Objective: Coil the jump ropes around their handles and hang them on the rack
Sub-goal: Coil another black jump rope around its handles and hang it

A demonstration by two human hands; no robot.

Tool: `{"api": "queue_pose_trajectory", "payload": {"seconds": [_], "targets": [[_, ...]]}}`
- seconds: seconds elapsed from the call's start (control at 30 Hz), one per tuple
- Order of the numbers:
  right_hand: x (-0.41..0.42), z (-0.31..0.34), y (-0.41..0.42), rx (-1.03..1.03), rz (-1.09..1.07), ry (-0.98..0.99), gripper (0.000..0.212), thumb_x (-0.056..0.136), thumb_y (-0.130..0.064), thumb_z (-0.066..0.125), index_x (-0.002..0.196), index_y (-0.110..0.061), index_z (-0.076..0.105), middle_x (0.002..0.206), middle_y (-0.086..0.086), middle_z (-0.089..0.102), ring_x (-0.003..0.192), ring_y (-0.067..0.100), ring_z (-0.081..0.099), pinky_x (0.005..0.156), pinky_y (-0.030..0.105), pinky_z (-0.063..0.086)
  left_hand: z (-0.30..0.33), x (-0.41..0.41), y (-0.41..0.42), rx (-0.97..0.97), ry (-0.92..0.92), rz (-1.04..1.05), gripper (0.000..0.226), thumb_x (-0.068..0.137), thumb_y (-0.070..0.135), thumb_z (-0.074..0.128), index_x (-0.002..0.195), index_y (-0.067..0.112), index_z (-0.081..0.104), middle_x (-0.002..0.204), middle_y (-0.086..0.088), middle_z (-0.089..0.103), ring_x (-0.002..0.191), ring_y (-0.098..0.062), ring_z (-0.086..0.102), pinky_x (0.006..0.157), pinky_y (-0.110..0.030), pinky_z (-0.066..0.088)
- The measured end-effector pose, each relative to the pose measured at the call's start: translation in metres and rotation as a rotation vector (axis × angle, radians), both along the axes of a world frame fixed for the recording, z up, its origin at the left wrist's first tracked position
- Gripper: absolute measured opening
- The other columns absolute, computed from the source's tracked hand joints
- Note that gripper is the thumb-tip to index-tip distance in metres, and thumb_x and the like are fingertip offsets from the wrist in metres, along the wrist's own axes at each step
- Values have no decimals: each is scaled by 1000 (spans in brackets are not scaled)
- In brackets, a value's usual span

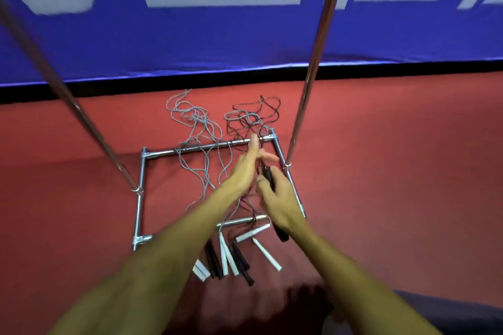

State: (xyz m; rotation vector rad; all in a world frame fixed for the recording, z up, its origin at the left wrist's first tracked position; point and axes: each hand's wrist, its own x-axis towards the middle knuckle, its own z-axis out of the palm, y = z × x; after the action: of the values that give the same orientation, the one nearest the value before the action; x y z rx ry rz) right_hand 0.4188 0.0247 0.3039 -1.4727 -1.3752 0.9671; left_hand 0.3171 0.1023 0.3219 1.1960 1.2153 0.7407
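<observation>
A pair of black handles (273,198) is grasped in the right hand (277,204), whose fingers are curled round them, their lower ends protruding below the wrist. The left hand (245,168) is held just beside it with its fingers straight and released, the thumb stretched toward the right hand; a thin black cord (246,205) hangs below the two hands. On the red floor (381,158) below, loose white handles (265,253) and further black handles (239,257) are scattered at the near rail of the rack base (140,198). Grey ropes (196,128) and black ropes (253,114) are seen tangled across the far rail, toward the blue banner (190,35). Two metal uprights (315,62) are seen rising from the base's side rails. The frame is blurred around the hands.
</observation>
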Motion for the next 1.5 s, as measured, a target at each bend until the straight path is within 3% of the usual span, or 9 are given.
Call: {"api": "queue_pose_trajectory", "payload": {"seconds": [0.2,0.3,0.53,0.67,0.87,0.97,1.1,1.37,1.5], "targets": [[-11,224,-17,425,-8,335,15,103,-23,62,89,-21,55,65,-9,48,56,13,42,54,36,42,147,-49,-25,371,13,-165,95,86,93,29,96,11,76,102,-5,80,104,-23,73,101,-31,51],[0,292,-32,571,-7,501,12,105,-16,58,100,-7,51,64,-2,38,54,15,33,44,28,30,188,-72,-45,638,205,-154,49,99,58,60,88,10,64,82,-7,76,81,-26,72,87,-46,56],[18,238,-23,289,-79,324,23,104,-25,63,88,-14,53,61,1,44,48,19,39,46,29,35,238,-124,-86,915,59,376,22,103,31,68,92,15,78,61,6,57,59,-10,45,57,-31,38],[23,197,-11,42,48,79,21,106,-21,58,113,-2,56,70,12,61,45,22,58,47,35,53,175,-151,-78,731,289,381,27,97,36,74,77,17,71,52,13,56,52,2,42,60,-27,36],[19,185,0,-21,346,-264,75,108,-9,50,158,-53,14,99,5,64,71,13,61,71,41,61,139,-162,-56,731,611,214,35,92,62,68,78,30,70,59,11,64,57,-9,56,62,-33,49],[9,174,7,37,464,-361,68,103,-16,58,149,-60,34,111,-7,66,81,-2,61,85,33,54,136,-160,-54,702,687,64,33,91,63,69,79,32,72,60,11,65,60,-12,61,64,-35,53],[-10,163,4,44,559,-476,49,91,-73,57,138,-66,45,118,3,63,113,11,55,100,33,46,146,-142,-56,637,480,-117,31,94,48,74,76,23,76,60,3,66,60,-18,62,66,-36,50],[-32,168,-4,250,413,-412,19,107,-40,52,93,-33,64,87,1,54,90,11,49,76,30,37,154,-133,-67,556,240,8,32,87,42,85,84,17,64,56,2,63,51,-12,53,57,-31,43],[-20,189,-7,248,234,-61,29,108,-31,53,82,-18,58,69,2,51,53,17,53,55,28,43,140,-158,-76,350,230,-197,44,84,45,87,75,17,55,58,-14,57,56,-21,66,63,-42,50]]}}
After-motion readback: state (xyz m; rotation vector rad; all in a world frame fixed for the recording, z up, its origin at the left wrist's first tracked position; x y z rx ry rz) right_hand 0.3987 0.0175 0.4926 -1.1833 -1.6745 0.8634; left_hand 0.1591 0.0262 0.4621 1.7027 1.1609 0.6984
